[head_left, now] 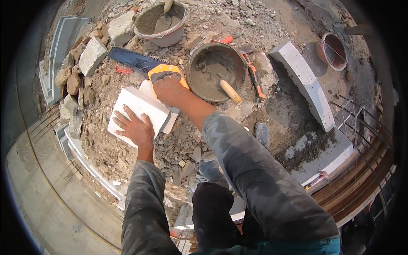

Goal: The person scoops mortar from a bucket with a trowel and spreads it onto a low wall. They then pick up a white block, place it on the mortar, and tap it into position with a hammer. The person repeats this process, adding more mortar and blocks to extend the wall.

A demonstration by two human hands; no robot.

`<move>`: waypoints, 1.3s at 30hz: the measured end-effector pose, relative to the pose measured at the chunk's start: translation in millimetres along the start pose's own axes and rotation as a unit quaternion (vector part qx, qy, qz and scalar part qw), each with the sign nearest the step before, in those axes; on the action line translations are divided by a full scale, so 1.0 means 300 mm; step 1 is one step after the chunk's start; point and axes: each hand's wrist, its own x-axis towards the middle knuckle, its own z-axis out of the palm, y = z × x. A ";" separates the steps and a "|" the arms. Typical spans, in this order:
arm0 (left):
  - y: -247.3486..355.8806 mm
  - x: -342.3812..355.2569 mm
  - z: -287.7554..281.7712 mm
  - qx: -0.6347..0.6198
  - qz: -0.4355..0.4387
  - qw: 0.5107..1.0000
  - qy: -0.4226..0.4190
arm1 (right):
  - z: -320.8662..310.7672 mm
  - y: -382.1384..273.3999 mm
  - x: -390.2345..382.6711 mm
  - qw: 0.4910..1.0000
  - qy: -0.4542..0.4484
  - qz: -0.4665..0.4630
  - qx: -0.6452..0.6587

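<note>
My right hand (167, 88) grips the orange and black handle of a hand saw (134, 60), whose dark toothed blade points up and to the left, beyond the white block. My left hand (134, 126) lies on a white block (133, 103) with its fingers spread. Behind and right of that block, partly under my right hand and forearm, is another white piece (171, 119). Just right of the saw handle is a mortar bucket (198, 87) with a wooden-handled tool (229, 90) in it.
Around lie rubble and stones (93, 57). A second mortar bucket (165, 39) stands at the top, an orange-handled tool (255, 75) right of centre, a long white block (304, 83) and a small bucket (335, 49) at right. Rebar (352, 123) juts out at the right edge.
</note>
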 end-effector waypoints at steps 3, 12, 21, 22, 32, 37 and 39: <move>-0.033 -0.003 0.002 0.004 -0.016 1.000 -0.005 | 0.034 0.066 -0.091 0.998 -0.015 -0.019 0.052; 0.017 -0.026 0.003 0.035 0.008 0.999 0.016 | 0.095 0.094 -0.638 0.955 0.105 0.065 0.269; -0.038 0.006 0.056 0.079 0.003 0.997 0.026 | 0.223 0.090 -1.573 0.849 0.065 0.463 0.244; -0.041 0.002 0.065 0.078 0.007 0.996 0.033 | 0.213 0.082 -1.634 0.827 0.087 0.493 0.254; -0.052 0.000 0.079 0.085 0.001 0.996 0.022 | 0.396 0.055 -2.148 0.640 0.292 0.708 0.060; -0.033 -0.009 0.053 0.088 -0.010 0.996 0.023 | 0.402 0.152 -2.339 0.507 0.334 0.793 -0.058; -0.036 -0.014 0.059 0.086 -0.004 0.996 0.030 | 0.425 0.192 -2.400 0.486 0.326 0.809 -0.047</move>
